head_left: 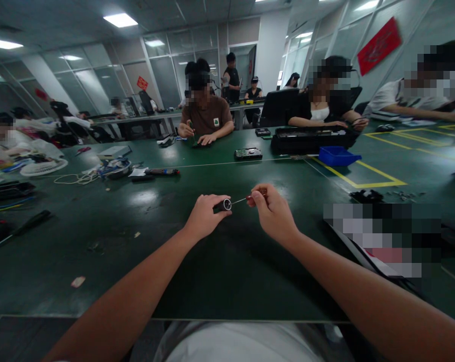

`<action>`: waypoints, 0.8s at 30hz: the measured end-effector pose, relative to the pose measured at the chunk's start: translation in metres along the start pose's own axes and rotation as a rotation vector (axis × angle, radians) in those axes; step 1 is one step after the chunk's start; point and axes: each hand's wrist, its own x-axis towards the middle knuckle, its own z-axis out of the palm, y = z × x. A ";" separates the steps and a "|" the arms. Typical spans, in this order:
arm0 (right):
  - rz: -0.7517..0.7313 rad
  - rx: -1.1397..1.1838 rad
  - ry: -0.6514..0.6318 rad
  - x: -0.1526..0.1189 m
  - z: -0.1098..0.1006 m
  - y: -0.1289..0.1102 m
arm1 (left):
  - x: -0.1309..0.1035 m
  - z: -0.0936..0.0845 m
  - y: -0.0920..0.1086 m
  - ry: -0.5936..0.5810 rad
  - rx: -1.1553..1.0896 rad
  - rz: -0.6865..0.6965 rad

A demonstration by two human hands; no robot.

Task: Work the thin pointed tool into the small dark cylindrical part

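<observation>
Near the middle of the head view, my left hand (205,216) is closed round a small dark cylindrical part (226,204) with a pale ring at its end, which faces right. My right hand (272,211) grips the reddish-brown handle of a screwdriver (249,197). Its thin metal shaft points left and reaches the ringed end of the dark part; whether the tip is inside or just touching is too small to tell. Both hands are above the green table (227,281), and the fingers partly cover what they hold.
A blue tray (336,156) and a long black device (310,140) are at the back right. A circuit-board unit (247,153) lies centre back. Cables (114,168) and a black tool (161,172) are to the left. Across the table, a person (207,115) works.
</observation>
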 end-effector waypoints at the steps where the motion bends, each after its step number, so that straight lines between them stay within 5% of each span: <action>1: 0.001 -0.009 0.013 0.000 0.000 0.000 | 0.000 0.000 -0.001 -0.001 0.000 -0.003; 7: -0.032 -0.030 0.106 -0.001 -0.004 -0.004 | -0.001 0.001 -0.005 -0.008 -0.014 -0.024; 13: -0.056 -0.056 0.010 -0.001 -0.004 -0.002 | 0.000 0.002 -0.007 -0.019 0.003 -0.027; 24: -0.024 -0.078 0.039 0.001 -0.004 -0.002 | 0.001 0.002 -0.007 -0.085 0.034 -0.070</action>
